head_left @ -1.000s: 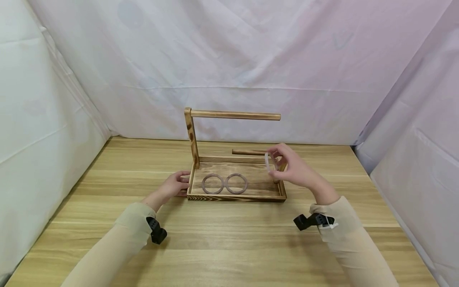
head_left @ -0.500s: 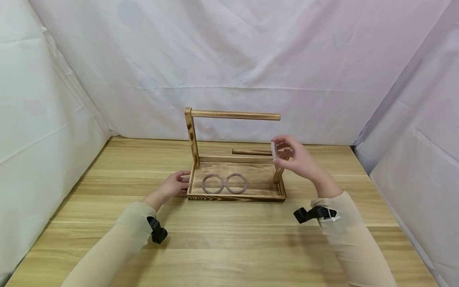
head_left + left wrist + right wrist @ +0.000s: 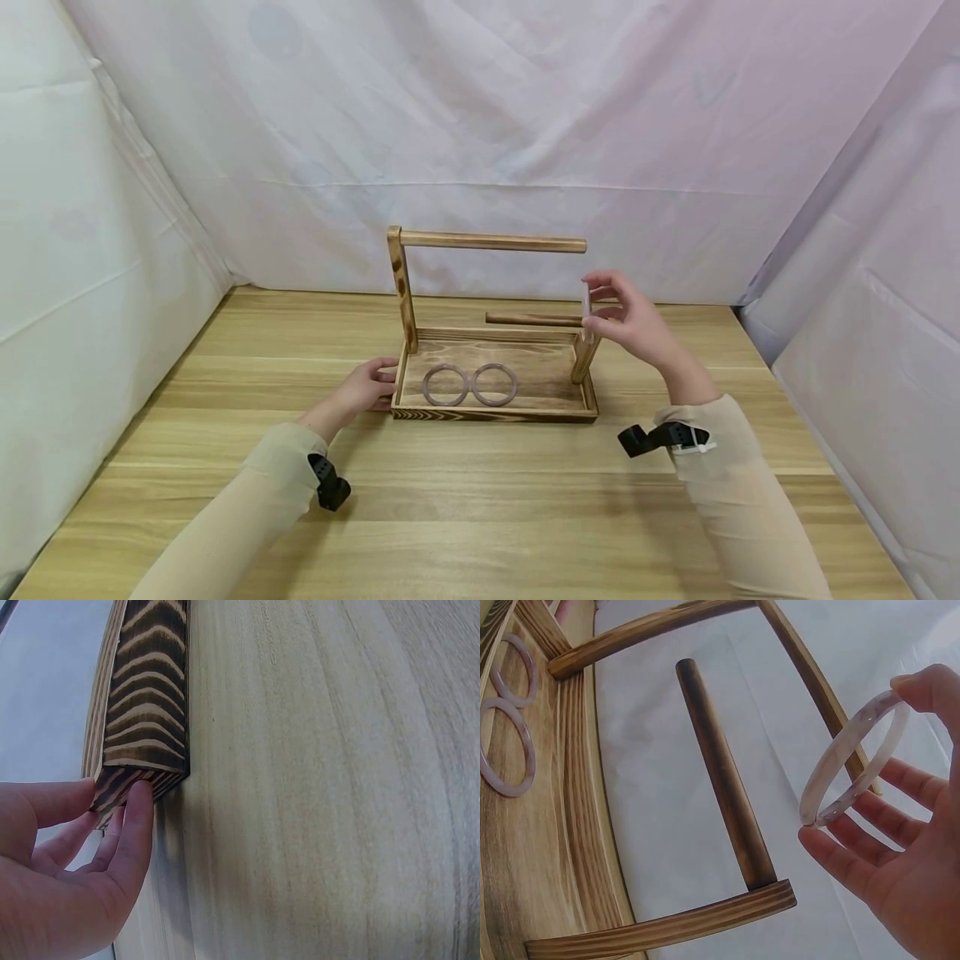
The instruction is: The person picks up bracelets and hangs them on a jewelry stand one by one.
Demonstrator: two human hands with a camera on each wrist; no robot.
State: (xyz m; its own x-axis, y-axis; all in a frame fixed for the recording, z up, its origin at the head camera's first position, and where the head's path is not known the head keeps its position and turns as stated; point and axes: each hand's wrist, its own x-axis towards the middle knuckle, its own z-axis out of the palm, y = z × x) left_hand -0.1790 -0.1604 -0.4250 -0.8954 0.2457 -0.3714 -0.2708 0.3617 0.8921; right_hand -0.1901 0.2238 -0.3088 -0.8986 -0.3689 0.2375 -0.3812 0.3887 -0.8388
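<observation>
A pale, translucent bangle (image 3: 587,300) is pinched between the thumb and fingers of my right hand (image 3: 636,323). In the right wrist view, the bangle (image 3: 832,765) shows faint purple patches and stands apart from the lower bar's free end. The wooden bangle stand (image 3: 495,415) has a shallow tray, two posts and two horizontal bars. Against the tray's left end rests my left hand (image 3: 360,387); in the left wrist view, its fingertips (image 3: 140,791) press the end face. Two more bangles lie side by side in the tray, a left bangle (image 3: 426,385) and a right bangle (image 3: 514,385).
The upper bar (image 3: 495,242) runs right from the tall left post (image 3: 402,287). From the short right post (image 3: 585,358), the lower bar (image 3: 532,319) points left. Pale cloth (image 3: 480,125) hangs behind and at both sides of the wooden table (image 3: 480,500).
My right hand has moved right and slightly up with the bangle, past the short post's side, and the bangle now appears nearly edge-on. My left hand and the stand have stayed put.
</observation>
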